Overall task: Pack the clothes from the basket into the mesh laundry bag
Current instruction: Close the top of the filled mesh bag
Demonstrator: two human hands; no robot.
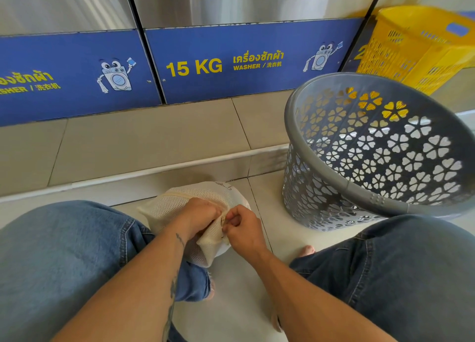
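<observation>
A cream mesh laundry bag [180,200] lies on the floor between my knees, bulging with white fabric inside. My left hand [199,213] grips the bag's edge beside the zipper. My right hand [243,226] pinches the bag at the zipper end, fingertips touching the left hand's. The grey round basket [359,187] with flower-shaped holes stands tilted to the right of the bag; no clothes show inside it.
Washing machines with blue "15 KG" panels [231,59] stand on a tiled step [128,141] straight ahead. A yellow plastic basket [416,46] sits at the back right. My knees in blue jeans flank the bag, and a bare toe [307,250] shows near the right knee.
</observation>
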